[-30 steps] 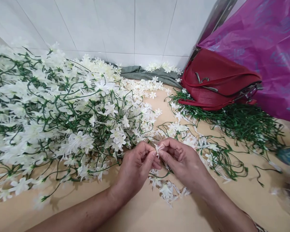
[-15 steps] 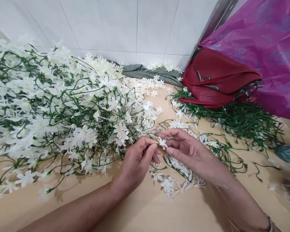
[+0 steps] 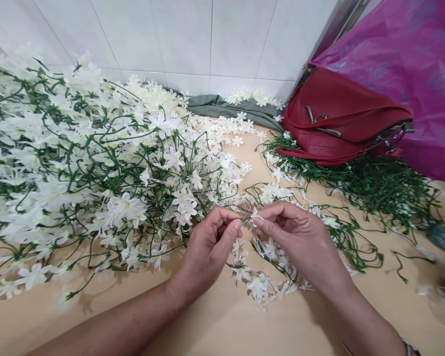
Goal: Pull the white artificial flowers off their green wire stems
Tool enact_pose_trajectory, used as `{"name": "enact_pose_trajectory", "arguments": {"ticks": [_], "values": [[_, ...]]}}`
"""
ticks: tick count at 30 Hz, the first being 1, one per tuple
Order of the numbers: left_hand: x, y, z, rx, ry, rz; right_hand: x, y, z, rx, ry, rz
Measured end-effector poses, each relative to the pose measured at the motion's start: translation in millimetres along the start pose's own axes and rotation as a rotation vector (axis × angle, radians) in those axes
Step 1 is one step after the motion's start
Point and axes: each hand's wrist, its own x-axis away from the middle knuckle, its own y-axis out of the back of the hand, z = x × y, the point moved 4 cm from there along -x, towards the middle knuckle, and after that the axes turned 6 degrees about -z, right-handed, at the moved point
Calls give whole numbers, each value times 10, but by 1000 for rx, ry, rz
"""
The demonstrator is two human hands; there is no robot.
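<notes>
Between my hands is a small white artificial flower with a green stem end. My left hand pinches the green end between thumb and forefinger. The thumb and forefinger of my right hand are closed on the white petals from the other side. Below them lies a loose heap of white blossoms and thin white strands on the table. A large pile of white flowers on green stems rises beside my left hand, spreading toward the wall.
Bare green stems lie at the right, partly under a red handbag. A purple plastic bag stands behind it. Loose white blossoms and a grey-green cloth lie along the tiled wall.
My right fingers, apart around the flower before, have closed on its petals. My left hand keeps its pinch in nearly the same place. The view has shifted slightly.
</notes>
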Motion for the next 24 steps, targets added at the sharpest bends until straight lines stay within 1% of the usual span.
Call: {"name": "enact_pose_trajectory", "arguments": {"ticks": [6,14,21,24], "values": [[-19,4,-15,29,-21,-10,54,-17,22,43,82,-14],[-28,-4,7,45,-10,-12,92,-34,94,89,133,-16],[-24,-19,1,30,-7,2,104,-59,92,125,118,-6],[-15,-21,5,13,-10,1,122,-68,105,163,162,7]]}}
